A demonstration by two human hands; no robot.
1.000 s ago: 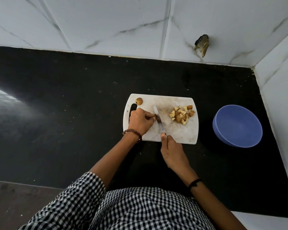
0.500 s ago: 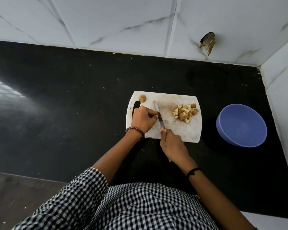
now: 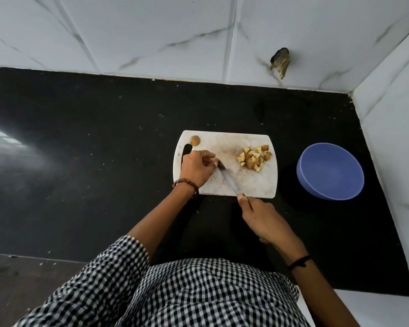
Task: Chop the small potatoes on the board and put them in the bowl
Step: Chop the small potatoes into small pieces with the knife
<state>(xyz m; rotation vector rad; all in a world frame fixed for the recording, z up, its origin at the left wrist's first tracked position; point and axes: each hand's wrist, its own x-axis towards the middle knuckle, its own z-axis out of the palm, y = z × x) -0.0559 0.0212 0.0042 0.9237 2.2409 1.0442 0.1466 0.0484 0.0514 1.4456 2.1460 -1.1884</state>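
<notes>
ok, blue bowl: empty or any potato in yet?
Empty: the blue bowl shows a bare blue inside; the chopped pieces lie piled on the board.

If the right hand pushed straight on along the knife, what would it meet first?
Probably the left hand, whose fingers sit at the tip of the knife over the board; depth is unclear.
</notes>
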